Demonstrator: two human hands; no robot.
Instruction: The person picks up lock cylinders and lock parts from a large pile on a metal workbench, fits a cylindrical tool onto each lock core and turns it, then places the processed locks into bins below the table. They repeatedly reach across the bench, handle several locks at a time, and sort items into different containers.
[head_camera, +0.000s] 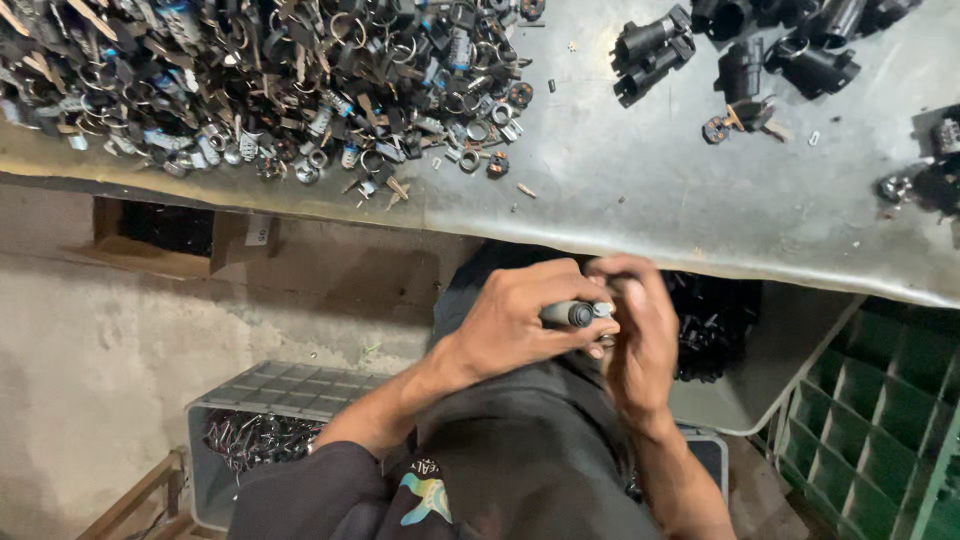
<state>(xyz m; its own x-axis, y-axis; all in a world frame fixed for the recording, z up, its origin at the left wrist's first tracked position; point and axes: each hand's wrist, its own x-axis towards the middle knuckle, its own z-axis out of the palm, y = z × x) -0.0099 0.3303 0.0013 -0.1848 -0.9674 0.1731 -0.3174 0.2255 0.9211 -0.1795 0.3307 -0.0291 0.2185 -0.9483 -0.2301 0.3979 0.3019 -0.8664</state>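
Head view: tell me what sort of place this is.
Probably a small assembly workshop. A worn bench carries a heap of keys and rings and black lock housings; both hands work a small cylinder above parts crates.

At the left of the frame, under the surface's edge, an open brown cardboard box (165, 240) sat with a small pale rectangular label (258, 232) on its flap, while no sign or screen showed anywhere.

Bare tabletop (640, 190) between key heap (250, 80) and black cylinders (760, 50) (loose bits scattered); passage open there.
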